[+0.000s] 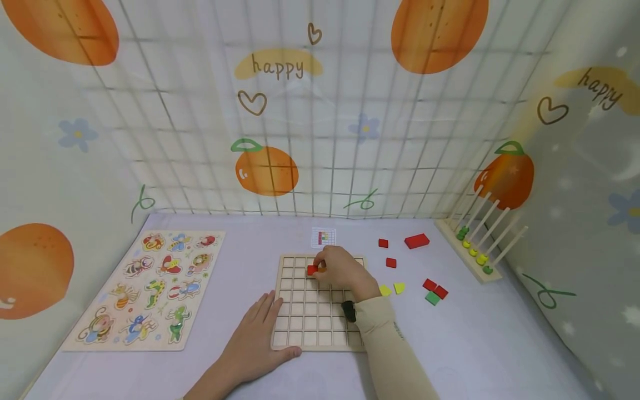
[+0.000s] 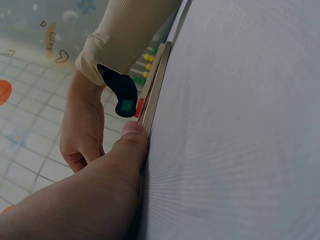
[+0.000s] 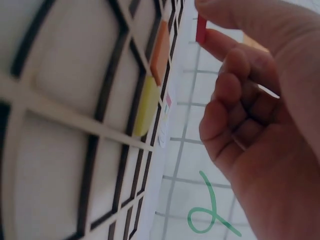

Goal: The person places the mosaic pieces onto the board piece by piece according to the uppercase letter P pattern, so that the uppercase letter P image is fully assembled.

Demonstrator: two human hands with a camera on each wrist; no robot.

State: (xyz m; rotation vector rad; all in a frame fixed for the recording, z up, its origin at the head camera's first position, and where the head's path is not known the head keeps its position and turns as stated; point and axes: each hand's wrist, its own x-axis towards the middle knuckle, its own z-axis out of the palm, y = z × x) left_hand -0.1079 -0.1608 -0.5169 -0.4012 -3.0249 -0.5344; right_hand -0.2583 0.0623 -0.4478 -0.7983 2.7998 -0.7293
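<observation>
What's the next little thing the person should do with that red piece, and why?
Probably lower the red piece into a square of the grid board and let go. The right hand pinches it over the board, near an orange piece and a yellow piece lying there, while the left hand rests against the board's edge, which may help keep it steady.

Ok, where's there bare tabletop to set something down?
Two patches: between the insect puzzle and the grid board, beyond the left hand; and near right, outside the right sleeve, nearer than the green tile. It's crowded between board and peg stand, where red pieces and yellow pieces lie.
</observation>
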